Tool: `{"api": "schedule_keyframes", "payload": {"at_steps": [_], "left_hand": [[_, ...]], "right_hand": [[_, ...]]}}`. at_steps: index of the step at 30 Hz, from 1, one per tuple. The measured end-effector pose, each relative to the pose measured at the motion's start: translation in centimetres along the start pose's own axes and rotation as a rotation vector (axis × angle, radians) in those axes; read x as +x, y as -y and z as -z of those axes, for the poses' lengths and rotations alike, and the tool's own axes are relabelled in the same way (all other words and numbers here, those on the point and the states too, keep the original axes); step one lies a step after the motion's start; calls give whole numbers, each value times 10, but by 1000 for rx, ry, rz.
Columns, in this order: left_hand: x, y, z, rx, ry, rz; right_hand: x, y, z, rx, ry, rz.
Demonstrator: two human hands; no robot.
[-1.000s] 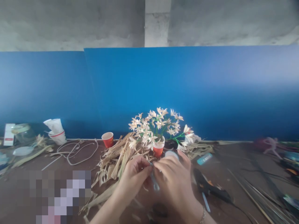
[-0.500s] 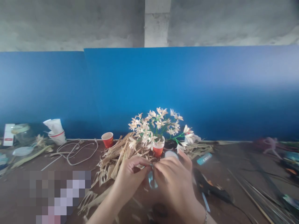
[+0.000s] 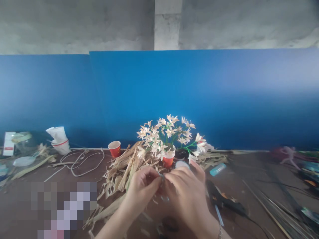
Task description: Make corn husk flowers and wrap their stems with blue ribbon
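My left hand and my right hand meet low in the middle, fingertips pinched together on a small pale piece that I cannot make out; a bit of it hangs below the fingers. Just behind the hands stands a red paper cup holding a bunch of cream handmade flowers on green stems. A heap of dried corn husks lies left of the hands, under my left wrist.
A black glue gun lies right of my right hand, a light blue tube beyond it. Another red cup, a white cable, stacked white cups and a jar sit at left. Thin sticks lie at right.
The hands stay together; the pinched piece has shifted slightly between the fingers and less of it hangs below than half a second ago.
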State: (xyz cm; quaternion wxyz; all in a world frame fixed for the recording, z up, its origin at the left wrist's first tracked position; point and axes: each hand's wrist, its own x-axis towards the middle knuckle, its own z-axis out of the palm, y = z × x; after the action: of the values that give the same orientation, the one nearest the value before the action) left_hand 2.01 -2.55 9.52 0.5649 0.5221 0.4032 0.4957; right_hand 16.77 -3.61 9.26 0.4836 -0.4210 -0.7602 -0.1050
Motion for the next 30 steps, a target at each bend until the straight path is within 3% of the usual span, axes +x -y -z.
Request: {"api": "schedule_keyframes", "payload": {"at_steps": [3, 7, 11, 14, 23, 26, 30], "left_hand": [[2, -3, 1, 103, -42, -69], [-2, -10, 1, 122, -15, -28], [-9, -19, 0, 69, -30, 57], [-10, -21, -1, 93, -44, 21], [1, -4, 6, 130, -16, -104], [3, 0, 13, 188, 31, -186], [1, -9, 23, 397, 129, -292]], "right_hand": [[0, 0, -2, -15, -48, 19], [-1, -1, -6, 20, -112, 20], [-4, -2, -8, 50, -81, 7], [-6, -3, -10, 52, -60, -4], [-2, 0, -4, 40, -52, 3], [3, 2, 1, 86, -7, -36], [6, 0, 5, 301, 179, -201]]}}
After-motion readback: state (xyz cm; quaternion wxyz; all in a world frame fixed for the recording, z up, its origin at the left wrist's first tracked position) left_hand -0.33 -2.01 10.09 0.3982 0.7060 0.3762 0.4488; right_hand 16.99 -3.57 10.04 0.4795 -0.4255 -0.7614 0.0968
